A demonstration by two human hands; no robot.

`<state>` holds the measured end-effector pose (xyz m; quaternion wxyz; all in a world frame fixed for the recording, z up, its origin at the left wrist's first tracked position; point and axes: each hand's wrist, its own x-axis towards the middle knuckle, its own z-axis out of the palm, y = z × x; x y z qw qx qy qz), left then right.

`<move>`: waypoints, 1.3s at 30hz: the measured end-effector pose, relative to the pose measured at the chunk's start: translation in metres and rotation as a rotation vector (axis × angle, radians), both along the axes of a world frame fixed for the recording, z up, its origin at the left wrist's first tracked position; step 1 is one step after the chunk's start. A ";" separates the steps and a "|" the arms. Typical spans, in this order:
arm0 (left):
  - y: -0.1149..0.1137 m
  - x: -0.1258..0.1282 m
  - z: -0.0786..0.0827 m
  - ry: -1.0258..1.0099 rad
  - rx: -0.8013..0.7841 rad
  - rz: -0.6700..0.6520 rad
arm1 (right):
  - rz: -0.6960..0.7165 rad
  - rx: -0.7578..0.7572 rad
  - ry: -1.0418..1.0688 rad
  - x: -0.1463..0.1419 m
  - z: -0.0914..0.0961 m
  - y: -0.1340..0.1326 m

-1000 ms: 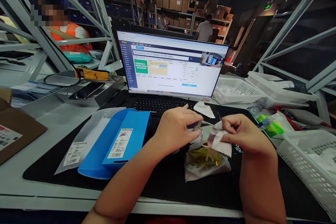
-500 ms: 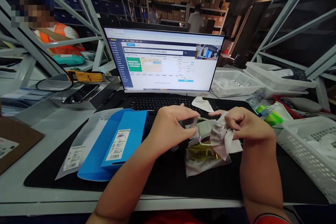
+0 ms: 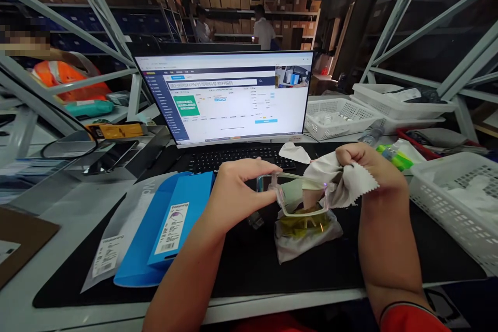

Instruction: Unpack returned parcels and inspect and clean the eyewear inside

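Note:
My left hand [image 3: 239, 187] pinches the left side of a pair of clear-framed glasses [image 3: 298, 194], held just above the black desk mat [image 3: 249, 264]. My right hand [image 3: 363, 166] is closed on a white cleaning cloth [image 3: 350, 181] and presses it against the right lens. Under the glasses lies a clear bag with a yellow-green pair of glasses [image 3: 305, 231] inside. To the left, a blue glasses box [image 3: 171, 223] with a white label rests on a grey pouch [image 3: 116, 233].
A monitor [image 3: 229, 96] and keyboard [image 3: 237, 155] stand behind my hands. White baskets [image 3: 459, 207] sit at the right, another basket [image 3: 334, 116] behind. A phone [image 3: 112, 153] and cardboard [image 3: 19, 233] lie at the left. People stand among the far shelves; a person in an orange vest sits at the left.
Both hands have lifted the glasses slightly and turned them so the frame faces me. The cloth now hangs out from my right fist over the lens. The camera has tilted up a little.

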<state>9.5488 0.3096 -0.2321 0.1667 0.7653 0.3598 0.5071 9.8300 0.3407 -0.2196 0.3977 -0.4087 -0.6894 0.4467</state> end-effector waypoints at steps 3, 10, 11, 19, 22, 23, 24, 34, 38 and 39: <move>-0.001 0.000 0.000 0.004 0.007 -0.001 | 0.083 -0.119 0.065 0.000 0.001 -0.003; -0.001 0.003 -0.005 0.081 0.074 0.055 | 0.086 -0.006 -0.020 -0.011 0.010 -0.014; -0.001 0.005 -0.007 0.110 0.103 0.078 | 0.089 0.039 -0.067 -0.018 0.010 -0.016; 0.006 0.017 -0.020 0.367 0.281 0.192 | -0.030 0.361 -0.438 -0.072 -0.011 -0.022; 0.006 0.010 -0.015 0.226 0.207 0.115 | 0.228 0.243 -0.351 -0.049 -0.004 -0.013; 0.006 0.007 -0.013 0.193 0.188 0.097 | 0.302 0.191 -0.320 -0.040 -0.001 -0.011; 0.005 0.006 -0.012 0.174 0.177 0.089 | 0.349 0.147 -0.298 -0.034 0.001 -0.010; 0.015 0.012 -0.021 0.188 0.202 0.100 | 0.088 0.196 -0.260 -0.070 -0.015 -0.015; 0.011 0.004 -0.012 0.074 0.143 0.088 | 0.387 -0.073 -0.094 -0.035 -0.006 -0.006; 0.010 0.003 -0.010 0.067 0.133 0.081 | 0.389 -0.104 -0.042 -0.029 -0.005 -0.004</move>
